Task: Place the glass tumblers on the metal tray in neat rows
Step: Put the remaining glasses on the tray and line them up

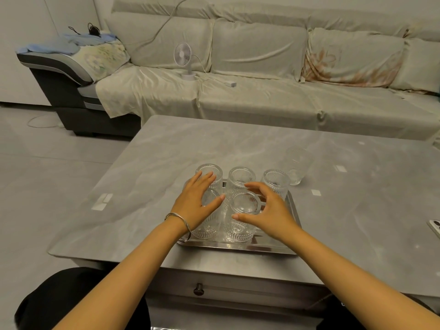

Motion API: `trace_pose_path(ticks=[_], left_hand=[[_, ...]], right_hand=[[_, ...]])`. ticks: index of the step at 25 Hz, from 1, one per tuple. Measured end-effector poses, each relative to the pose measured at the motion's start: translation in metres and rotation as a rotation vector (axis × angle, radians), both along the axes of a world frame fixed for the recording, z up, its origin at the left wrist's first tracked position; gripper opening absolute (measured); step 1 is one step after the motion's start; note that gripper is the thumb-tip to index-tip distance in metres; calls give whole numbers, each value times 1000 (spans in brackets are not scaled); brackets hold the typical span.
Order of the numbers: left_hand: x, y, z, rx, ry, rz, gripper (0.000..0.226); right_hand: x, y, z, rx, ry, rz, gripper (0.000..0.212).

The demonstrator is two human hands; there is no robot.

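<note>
A metal tray (238,248) lies near the front edge of the grey table. Three ribbed glass tumblers stand in its back row: left (210,171), middle (240,178), right (277,183). Two more stand in the front row: left (209,226) and middle (241,222). Another tumbler (296,166) stands on the table beyond the tray's right corner. My left hand (197,201) hovers flat with spread fingers over the front-left tumbler. My right hand (270,211) curves loosely around the front-middle tumbler, thumb and fingers apart. The tray's front-right spot is hidden by my right hand.
The grey marble-look table (166,163) has a drawer knob (198,288) on its front. A covered sofa (262,96) with a small white fan (184,59) stands behind it. A phone edge (434,226) shows at the table's right side.
</note>
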State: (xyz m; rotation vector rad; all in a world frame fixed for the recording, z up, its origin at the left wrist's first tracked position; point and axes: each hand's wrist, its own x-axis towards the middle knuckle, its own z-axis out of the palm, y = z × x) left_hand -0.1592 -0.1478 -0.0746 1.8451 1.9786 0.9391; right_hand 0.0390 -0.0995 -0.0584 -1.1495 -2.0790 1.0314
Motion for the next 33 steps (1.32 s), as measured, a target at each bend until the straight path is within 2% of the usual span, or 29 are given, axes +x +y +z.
trace_pose_path(ticks=[10,13,18,24,27,33], left_hand=[[-2,-2,9,-38,50,-30,63],[-8,4,25,-8,28,-47,56],[-1,56,59,18,17,-71,47],[46,147,62,-164,66,-196,55],[77,191,59,-250,25,-238,61],[129,246,44,-325,22,-315,83]], right_hand=[[3,-3,14,-21,-49,58,69],[22,15,39,-53,58,15,53],[72,72,67,-143,266,-241,32],[122,131,44,-383,347,-398,37],[129,153,20,-512,434,-452,38],[130,176,-17,-659,493,-442,42]])
